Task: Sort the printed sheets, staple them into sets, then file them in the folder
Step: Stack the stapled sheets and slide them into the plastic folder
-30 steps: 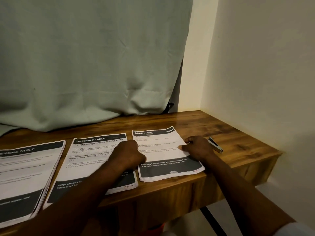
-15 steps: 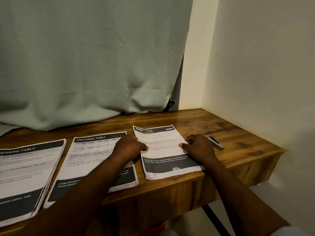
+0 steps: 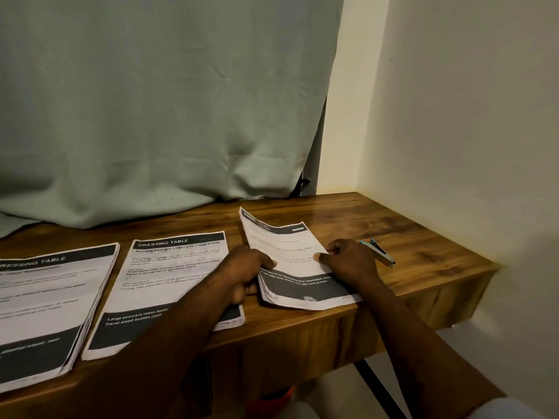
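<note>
A small set of printed sheets (image 3: pixel 287 255) with a dark footer band is tilted up off the wooden desk, its left edge raised. My left hand (image 3: pixel 245 273) grips its left edge, thumb on top and fingers under. My right hand (image 3: pixel 348 261) pinches its right edge. A metal stapler (image 3: pixel 379 253) lies on the desk just right of my right hand. A "DRESSING TABLE" sheet set (image 3: pixel 169 267) lies flat in the middle, partly under my left forearm. A thicker "DRESSING TABLE" stack (image 3: pixel 48 303) lies at the far left. No folder is in view.
The wooden desk (image 3: pixel 417 237) ends close on the right and front, with a cream wall beside it. A pale green curtain (image 3: pixel 166 101) hangs behind the desk and rests on its back edge. A dark leg or cable (image 3: pixel 378 388) runs under the desk.
The right-hand set lay flat a second ago; both hands have taken its side edges and lifted and tilted it, left edge up. The other stacks and the stapler have not moved.
</note>
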